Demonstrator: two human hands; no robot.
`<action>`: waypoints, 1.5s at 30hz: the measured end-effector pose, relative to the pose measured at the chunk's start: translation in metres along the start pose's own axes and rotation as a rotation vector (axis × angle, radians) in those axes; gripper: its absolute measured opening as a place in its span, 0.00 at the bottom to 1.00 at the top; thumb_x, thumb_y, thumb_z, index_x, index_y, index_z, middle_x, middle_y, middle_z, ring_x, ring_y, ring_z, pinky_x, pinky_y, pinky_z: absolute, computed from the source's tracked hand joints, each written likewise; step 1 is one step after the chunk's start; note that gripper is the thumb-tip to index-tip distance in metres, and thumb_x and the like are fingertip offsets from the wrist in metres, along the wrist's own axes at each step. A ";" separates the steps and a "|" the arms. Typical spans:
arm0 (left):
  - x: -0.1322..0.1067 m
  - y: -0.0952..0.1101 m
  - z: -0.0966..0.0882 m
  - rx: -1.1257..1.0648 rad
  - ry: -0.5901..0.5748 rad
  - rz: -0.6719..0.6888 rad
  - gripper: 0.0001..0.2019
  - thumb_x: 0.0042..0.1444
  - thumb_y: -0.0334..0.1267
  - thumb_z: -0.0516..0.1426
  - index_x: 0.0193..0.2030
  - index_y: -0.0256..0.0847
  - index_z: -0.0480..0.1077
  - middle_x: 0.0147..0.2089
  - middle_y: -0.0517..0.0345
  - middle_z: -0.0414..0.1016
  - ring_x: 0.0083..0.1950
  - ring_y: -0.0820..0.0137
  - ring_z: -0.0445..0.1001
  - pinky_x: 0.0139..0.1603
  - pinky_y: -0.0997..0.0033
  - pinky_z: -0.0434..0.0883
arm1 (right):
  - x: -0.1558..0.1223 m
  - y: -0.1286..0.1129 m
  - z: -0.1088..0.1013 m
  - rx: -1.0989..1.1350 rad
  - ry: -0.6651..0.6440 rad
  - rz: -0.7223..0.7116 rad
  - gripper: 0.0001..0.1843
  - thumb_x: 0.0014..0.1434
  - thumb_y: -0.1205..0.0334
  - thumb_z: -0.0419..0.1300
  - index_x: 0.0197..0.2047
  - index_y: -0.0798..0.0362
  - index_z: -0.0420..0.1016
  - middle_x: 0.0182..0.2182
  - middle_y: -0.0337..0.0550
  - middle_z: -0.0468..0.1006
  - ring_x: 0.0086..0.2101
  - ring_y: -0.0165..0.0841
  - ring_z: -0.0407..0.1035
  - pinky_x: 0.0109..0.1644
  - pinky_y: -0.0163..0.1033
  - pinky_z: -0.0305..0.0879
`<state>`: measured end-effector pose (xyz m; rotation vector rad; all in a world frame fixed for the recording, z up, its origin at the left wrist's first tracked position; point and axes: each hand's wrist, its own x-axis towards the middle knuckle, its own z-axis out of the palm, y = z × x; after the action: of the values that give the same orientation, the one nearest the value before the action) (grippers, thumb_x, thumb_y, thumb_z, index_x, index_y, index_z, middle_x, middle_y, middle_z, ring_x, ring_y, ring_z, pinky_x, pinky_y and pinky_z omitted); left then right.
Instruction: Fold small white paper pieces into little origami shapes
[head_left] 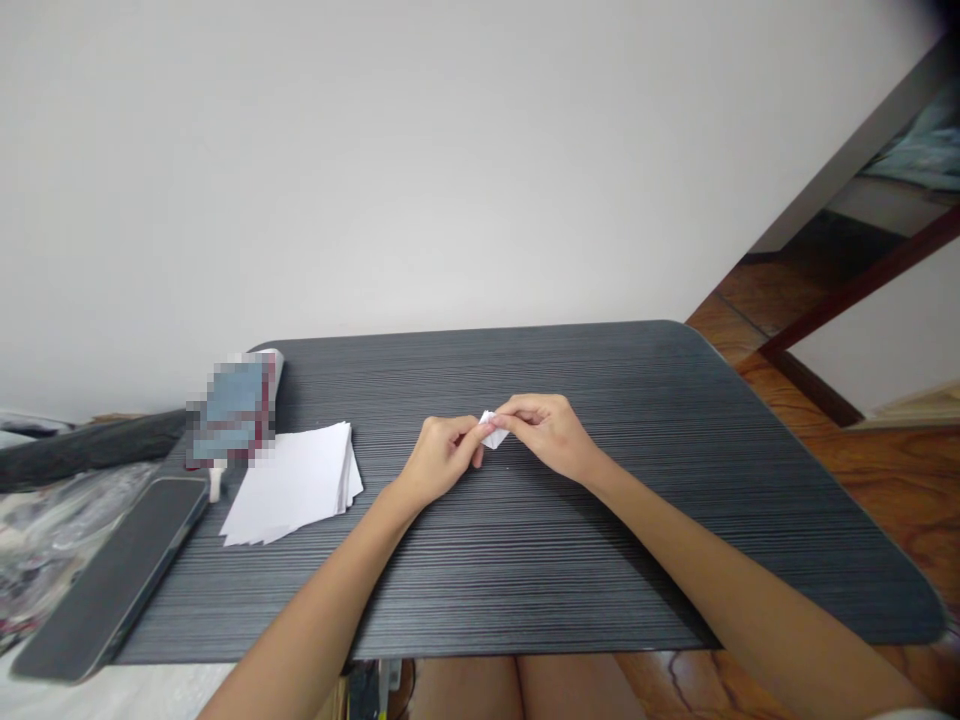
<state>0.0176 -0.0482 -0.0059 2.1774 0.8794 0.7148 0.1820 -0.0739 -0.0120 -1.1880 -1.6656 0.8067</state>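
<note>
A small folded piece of white paper (493, 436) is between my two hands, over the middle of the dark wood-grain table (600, 570). My left hand (448, 455) pinches its left side between thumb and fingers. From the right, the thumb and fingertips of my right hand (551, 432) close on its upper right edge. Fingertips cover part of the paper, so its full folded shape is hidden.
A loose stack of white paper sheets (292, 485) lies at the table's left. Behind it is a blurred-out blue and red package (236, 405), with a small white object (217, 480) nearby. A dark flat panel (112, 580) overlaps the left edge. A pale wall (465, 170) rises behind.
</note>
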 end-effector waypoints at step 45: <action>-0.001 -0.008 0.006 0.233 0.166 0.239 0.09 0.57 0.33 0.46 0.37 0.38 0.67 0.31 0.55 0.71 0.32 0.74 0.69 0.34 0.76 0.66 | -0.003 -0.001 -0.005 -0.254 -0.030 -0.204 0.09 0.57 0.65 0.50 0.31 0.54 0.71 0.21 0.37 0.70 0.24 0.27 0.64 0.32 0.33 0.60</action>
<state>0.0174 -0.0469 -0.0160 2.4870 0.8267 0.9627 0.1868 -0.0771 -0.0101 -1.1549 -1.9204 0.4988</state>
